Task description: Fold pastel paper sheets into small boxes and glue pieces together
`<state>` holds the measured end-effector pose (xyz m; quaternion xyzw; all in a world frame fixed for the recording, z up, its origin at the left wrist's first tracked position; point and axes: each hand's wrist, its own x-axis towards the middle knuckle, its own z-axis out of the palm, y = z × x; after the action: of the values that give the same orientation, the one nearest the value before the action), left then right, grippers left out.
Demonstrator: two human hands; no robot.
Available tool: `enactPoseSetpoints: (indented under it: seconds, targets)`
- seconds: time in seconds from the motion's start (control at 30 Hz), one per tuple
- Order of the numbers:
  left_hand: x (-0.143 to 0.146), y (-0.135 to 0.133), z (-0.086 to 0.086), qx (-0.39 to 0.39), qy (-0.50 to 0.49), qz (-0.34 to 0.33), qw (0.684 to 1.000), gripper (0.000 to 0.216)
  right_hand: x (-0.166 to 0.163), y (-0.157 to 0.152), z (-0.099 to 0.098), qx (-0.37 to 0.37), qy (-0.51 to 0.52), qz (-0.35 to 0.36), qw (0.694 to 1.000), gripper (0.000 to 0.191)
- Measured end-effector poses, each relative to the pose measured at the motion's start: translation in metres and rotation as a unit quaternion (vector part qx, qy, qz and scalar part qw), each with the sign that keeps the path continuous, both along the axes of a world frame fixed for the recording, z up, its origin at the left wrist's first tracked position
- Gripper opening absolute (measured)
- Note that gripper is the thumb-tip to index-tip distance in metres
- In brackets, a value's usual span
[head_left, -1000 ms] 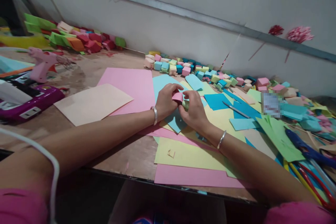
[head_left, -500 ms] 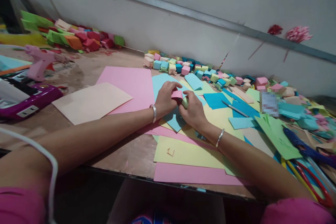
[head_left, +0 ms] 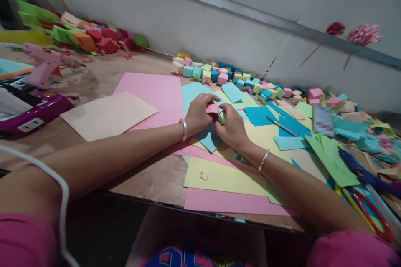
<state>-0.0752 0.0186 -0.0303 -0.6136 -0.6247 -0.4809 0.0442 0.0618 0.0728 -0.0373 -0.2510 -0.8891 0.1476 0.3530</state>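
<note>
Pinched in our left hand (head_left: 200, 112) is a small piece of pink paper (head_left: 212, 109), and our right hand (head_left: 232, 128) is closed on a pale green piece (head_left: 222, 117) just beside it. Our fingers cover much of both, so we cannot tell whether the two are joined. We hold them above the table (head_left: 156, 179), over a light blue sheet (head_left: 209, 140). Nearer to us lie a yellow sheet (head_left: 228, 177) and a pink strip (head_left: 225, 201). On our left, a cream sheet (head_left: 108, 115) overlaps a larger pink sheet (head_left: 153, 94); farther left stands a pink glue gun (head_left: 40, 67). Small paper boxes (head_left: 222, 78) crowd along the wall (head_left: 188, 21).
</note>
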Motion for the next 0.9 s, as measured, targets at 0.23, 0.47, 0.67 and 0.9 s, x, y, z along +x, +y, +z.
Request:
enactPoseSetpoints:
  seconds: [0.23,0.47,0.67,0.9]
  targets:
    - [0.000,-0.001,0.002,0.008,-0.008,0.025,1.000,0.040,-0.001,-0.004,0.001,-0.001,0.001,0.009,1.000,0.038]
    - [-0.001,0.000,0.002,0.016,-0.020,0.042,0.999,0.039,-0.001,-0.004,0.001,-0.004,0.012,0.024,1.000,0.038]
    - [-0.005,0.000,0.003,0.016,-0.029,0.056,0.998,0.038,0.002,-0.007,0.001,-0.009,0.021,0.038,0.999,0.048]
    - [-0.011,0.003,0.000,0.021,-0.034,0.085,0.996,0.036,0.005,-0.009,-0.002,-0.014,0.051,0.055,0.997,0.049]
